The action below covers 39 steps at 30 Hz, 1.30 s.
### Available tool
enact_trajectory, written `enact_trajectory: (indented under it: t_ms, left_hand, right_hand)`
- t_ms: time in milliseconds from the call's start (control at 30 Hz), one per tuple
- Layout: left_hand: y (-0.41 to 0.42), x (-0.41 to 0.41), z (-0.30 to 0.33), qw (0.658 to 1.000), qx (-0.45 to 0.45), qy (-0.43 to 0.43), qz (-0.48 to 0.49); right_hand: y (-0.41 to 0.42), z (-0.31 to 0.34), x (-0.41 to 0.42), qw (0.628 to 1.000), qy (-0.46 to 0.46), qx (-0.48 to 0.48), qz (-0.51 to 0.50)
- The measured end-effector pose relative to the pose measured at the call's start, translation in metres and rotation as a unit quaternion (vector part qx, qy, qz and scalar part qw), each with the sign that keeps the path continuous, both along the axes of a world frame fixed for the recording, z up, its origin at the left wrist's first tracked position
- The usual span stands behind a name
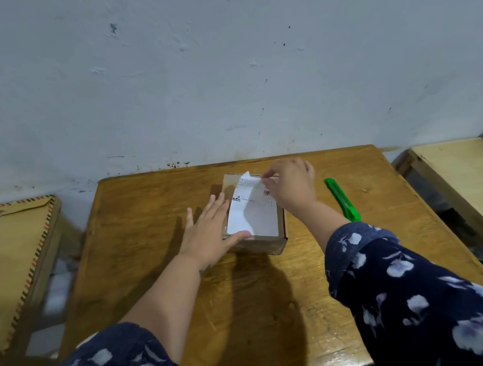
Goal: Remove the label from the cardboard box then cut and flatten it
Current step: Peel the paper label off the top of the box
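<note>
A small brown cardboard box (267, 244) sits near the middle of the wooden table (154, 222). A white label (256, 215) covers its top, and the label's far edge is lifted and curled up. My right hand (290, 186) pinches that lifted far edge at the box's far right corner. My left hand (209, 231) lies flat with straight fingers against the box's left side, its thumb pressing the label's near left corner. A green utility knife (343, 200) lies on the table just right of my right forearm.
A stool with a large brown envelope (9, 269) stands to the left of the table. A pale wooden table (475, 186) stands to the right, with a dark object at its far corner. A grey wall rises directly behind the table.
</note>
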<state>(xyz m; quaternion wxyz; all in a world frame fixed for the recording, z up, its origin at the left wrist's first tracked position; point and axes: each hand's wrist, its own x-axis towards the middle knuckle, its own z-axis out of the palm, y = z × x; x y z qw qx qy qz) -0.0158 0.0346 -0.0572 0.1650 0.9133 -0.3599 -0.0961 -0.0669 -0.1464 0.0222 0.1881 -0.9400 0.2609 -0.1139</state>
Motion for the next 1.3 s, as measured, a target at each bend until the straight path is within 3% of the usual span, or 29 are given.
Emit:
enact_trajectory:
  t_ms: [133,367,633,867,1300]
  left_hand:
    - [0.003,-0.011,-0.005,0.999,-0.033,0.012,0.016]
    - [0.013,-0.031,-0.010,0.988,-0.109,0.067,0.088]
    - [0.008,-0.035,-0.009,0.983,-0.109,0.053,0.136]
    - [0.008,-0.038,-0.002,0.975,-0.130,0.076,0.166]
    - [0.003,-0.037,0.009,0.983,-0.063,0.061,0.160]
  right_hand:
    - [0.006,-0.001,0.004,0.988,-0.038,-0.067,0.131]
    - [0.030,-0.019,0.008,0.943,0.045,-0.103,0.314]
    - [0.030,-0.016,0.016,0.910,0.069,-0.191,0.360]
    - [0.024,-0.010,0.020,0.907,0.100,-0.170,0.372]
    - [0.008,-0.014,0.016,0.926,0.102,-0.129,0.341]
